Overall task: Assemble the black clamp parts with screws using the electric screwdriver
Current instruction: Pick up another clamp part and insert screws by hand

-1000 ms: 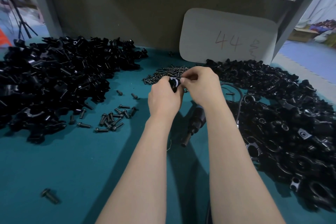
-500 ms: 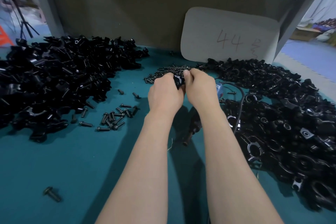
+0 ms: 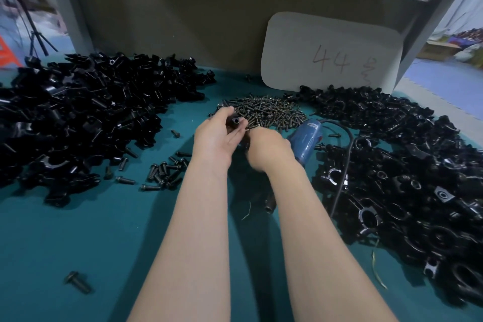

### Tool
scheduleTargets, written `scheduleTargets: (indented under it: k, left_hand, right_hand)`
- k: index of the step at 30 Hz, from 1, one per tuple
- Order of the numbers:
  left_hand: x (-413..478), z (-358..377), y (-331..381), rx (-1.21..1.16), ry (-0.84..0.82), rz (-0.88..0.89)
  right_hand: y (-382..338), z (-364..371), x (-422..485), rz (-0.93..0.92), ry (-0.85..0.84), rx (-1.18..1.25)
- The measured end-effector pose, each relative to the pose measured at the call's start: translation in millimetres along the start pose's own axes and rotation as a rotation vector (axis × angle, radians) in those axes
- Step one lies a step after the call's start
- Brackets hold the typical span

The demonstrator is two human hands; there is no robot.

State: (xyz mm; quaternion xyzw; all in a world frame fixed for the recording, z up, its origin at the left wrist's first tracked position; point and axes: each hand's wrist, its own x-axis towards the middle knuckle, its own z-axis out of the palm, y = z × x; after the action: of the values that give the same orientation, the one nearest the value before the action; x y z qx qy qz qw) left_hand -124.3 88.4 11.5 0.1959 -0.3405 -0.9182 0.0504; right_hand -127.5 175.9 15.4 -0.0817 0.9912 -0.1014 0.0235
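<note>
Left hand (image 3: 215,138) grips a black clamp part (image 3: 236,122) over the teal table (image 3: 78,230). Right hand (image 3: 269,150) is blurred, just beside the blue electric screwdriver (image 3: 307,138); its grip is unclear. Screw pile (image 3: 269,111) lies behind, with the left clamp heap (image 3: 78,112) and right clamp heap (image 3: 405,165) flanking.

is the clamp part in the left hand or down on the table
In hand: the left hand grips the black clamp part, thumb and fingers curled round it, its round bore showing between them.

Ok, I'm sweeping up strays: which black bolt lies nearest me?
The lone bolt at the near left of the teal table; the other loose bolts lie clustered farther back.
</note>
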Motion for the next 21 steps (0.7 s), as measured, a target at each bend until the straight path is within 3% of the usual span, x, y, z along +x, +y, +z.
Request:
scheduleTargets:
  k: [3,6,12,15,21]
  left_hand:
    - [0,1,0,-0.121,-0.008,-0.045]
    - [-1,2,2,-0.172,-0.006,-0.065]
    - [-3,0,0,-0.116,-0.034,-0.117]
    - [-4,2,-1,-0.094,-0.068,-0.117]
    - [-6,4,-5,-0.017,-0.080,-0.070]
  right_hand:
    - [-1,2,-1,0.015,-0.010,-0.073]
    - [-1,2,0,0.013,0.008,0.023]
    - [19,-25,2,0.045,0.292,0.667]
    - [23,-37,-4,0.029,0.335,0.893]
    - [23,-44,-10,-0.086,0.325,0.829]
